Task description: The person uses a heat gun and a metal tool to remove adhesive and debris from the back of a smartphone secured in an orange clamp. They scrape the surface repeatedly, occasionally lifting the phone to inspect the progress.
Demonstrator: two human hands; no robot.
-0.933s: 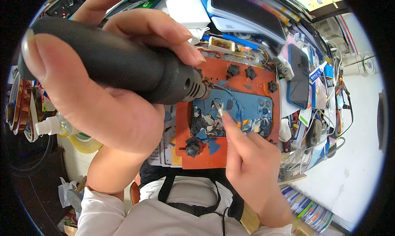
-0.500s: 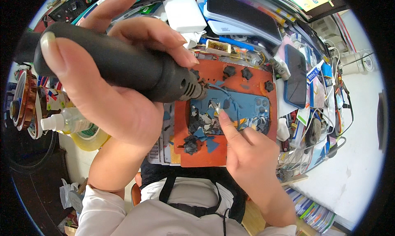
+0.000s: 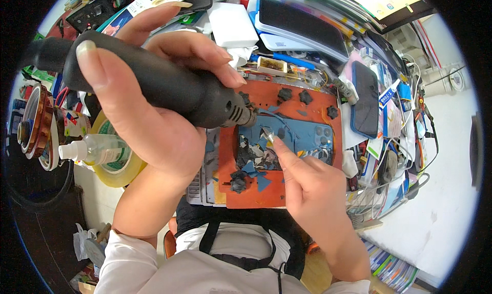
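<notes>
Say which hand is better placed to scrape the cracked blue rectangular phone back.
Probably the right hand: it holds a slim metallic tool, its tip at the phone back, while the left hand grips a bulky black cylindrical tool.

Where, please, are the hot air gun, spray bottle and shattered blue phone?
Hot air gun (image 3: 159,81): head view, on its black handle.
Spray bottle (image 3: 105,150): head view, on its clear body.
Shattered blue phone (image 3: 310,135): head view, on its blue back.

I see the person's left hand (image 3: 166,138) gripping at ten o'clock; the right hand (image 3: 315,186), at four, points its index finger (image 3: 290,161) toward eleven.
</notes>
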